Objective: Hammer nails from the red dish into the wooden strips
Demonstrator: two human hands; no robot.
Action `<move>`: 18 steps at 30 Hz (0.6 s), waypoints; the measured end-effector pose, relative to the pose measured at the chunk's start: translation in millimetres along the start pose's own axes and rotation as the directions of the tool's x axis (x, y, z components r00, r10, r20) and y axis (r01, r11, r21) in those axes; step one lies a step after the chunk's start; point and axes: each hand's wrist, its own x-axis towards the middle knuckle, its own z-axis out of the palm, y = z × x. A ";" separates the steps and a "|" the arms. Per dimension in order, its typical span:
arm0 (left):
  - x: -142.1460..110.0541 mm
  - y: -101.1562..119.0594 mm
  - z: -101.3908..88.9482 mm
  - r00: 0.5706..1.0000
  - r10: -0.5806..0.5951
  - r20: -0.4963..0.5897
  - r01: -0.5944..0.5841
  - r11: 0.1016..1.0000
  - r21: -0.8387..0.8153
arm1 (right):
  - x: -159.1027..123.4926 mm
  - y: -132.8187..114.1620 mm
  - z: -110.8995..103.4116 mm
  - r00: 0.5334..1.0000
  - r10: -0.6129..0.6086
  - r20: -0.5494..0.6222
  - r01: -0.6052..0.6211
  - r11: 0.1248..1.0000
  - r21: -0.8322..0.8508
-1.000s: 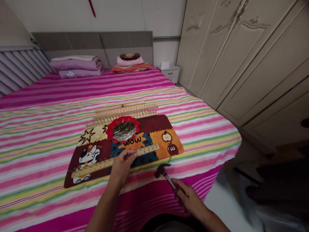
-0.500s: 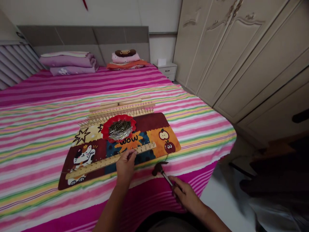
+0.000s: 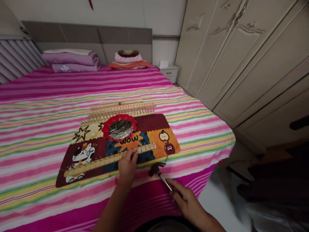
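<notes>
My left hand (image 3: 127, 163) is closed in a pinch over a long narrow wooden strip (image 3: 96, 164). What its fingertips hold is too small to make out. Nails stand up from the strip on the right of those fingers, and rows of small dark marks or holes run along it to the left. In my right hand (image 3: 185, 198) is the handle of a claw hammer (image 3: 156, 168), its dark head just off the mat's front edge, apart from the strip. Behind the strip, a red scalloped bowl (image 3: 105, 129) holds a heap of loose nails (image 3: 122, 129).
A patterned mat (image 3: 154, 120) lies under the strip and bowl on a striped bed cover (image 3: 198, 129). Beyond the bowl lie several wooden strips (image 3: 120, 109), many bristling with upright nails. Folded bedding (image 3: 72, 59) is at the headboard; a wardrobe (image 3: 229, 58) stands at right.
The hammer in my right hand has shifted slightly left and its head has turned a little. My left hand keeps its pinch at the strip. The whole view has moved slightly.
</notes>
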 end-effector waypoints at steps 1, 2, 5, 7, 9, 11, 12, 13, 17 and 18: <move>-0.6 -0.5 0.5 1.000 0.016 0.000 -0.016 1.000 0.008 | 0.3 -11.3 -2.2 1.000 -0.011 0.002 0.011 1.000 -0.010; -1.1 -0.7 1.0 1.000 0.029 0.001 -0.029 0.999 0.014 | 1.8 -22.9 -4.4 1.000 -0.031 -0.005 0.031 0.999 -0.026; -2.2 -0.7 1.9 0.998 0.061 0.013 -0.061 0.998 0.022 | 14.5 -54.9 -9.1 0.989 -0.144 -0.035 0.140 0.985 -0.104; -2.5 -0.7 2.6 0.998 0.066 0.018 -0.067 0.998 0.018 | 28.3 -70.8 -9.8 0.964 -0.264 -0.039 0.254 0.953 -0.166; -2.8 -1.2 3.3 0.998 0.066 0.019 -0.066 0.998 0.004 | 43.1 -80.9 -8.2 0.928 -0.371 -0.038 0.353 0.907 -0.230; -3.1 -1.9 3.9 0.998 0.066 0.019 -0.066 0.998 -0.009 | 56.0 -85.0 -4.9 0.912 -0.410 -0.022 0.385 0.872 -0.302; -3.2 -2.2 4.0 0.997 0.070 0.019 -0.070 0.998 -0.009 | 60.8 -85.3 -3.2 0.916 -0.401 0.001 0.378 0.863 -0.335; -3.3 -2.3 4.0 0.997 0.076 0.021 -0.076 0.997 -0.004 | 64.1 -84.8 -1.8 0.924 -0.382 0.027 0.366 0.858 -0.361; -2.5 -2.3 3.3 0.996 0.090 0.022 -0.090 0.996 0.008 | 60.7 -83.2 -2.5 0.940 -0.337 0.058 0.333 0.864 -0.379; -2.0 -2.3 3.3 0.996 0.089 0.018 -0.089 0.996 0.002 | 56.1 -84.1 -4.4 0.941 -0.337 0.034 0.326 0.874 -0.360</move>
